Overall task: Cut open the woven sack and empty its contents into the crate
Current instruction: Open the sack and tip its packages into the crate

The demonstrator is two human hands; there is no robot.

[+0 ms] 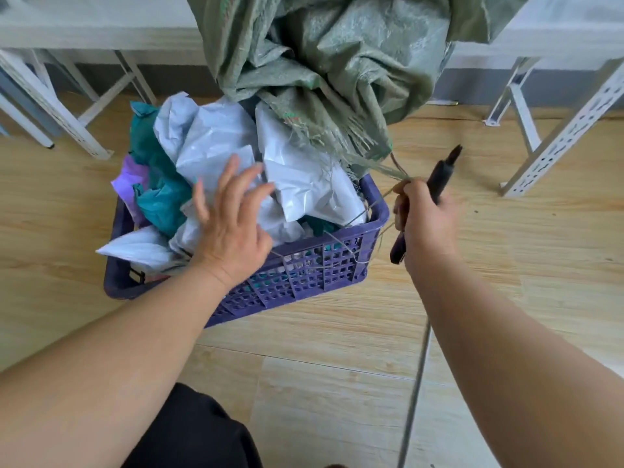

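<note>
We are pinching the crumpled green woven sack's [324, 62] frayed strands in our right hand [427, 217], left hand [233, 224] spreading over the purple slatted plastic crate [304, 275].

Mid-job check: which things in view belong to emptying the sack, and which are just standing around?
In the job:
- green woven sack, above the crate
- purple crate, piled with white parcels
- cutting tool and loose sack strands, gripped by the right hand
- left hand, open over the parcels

Standing around:
- white metal table frames
- wooden floor
</note>
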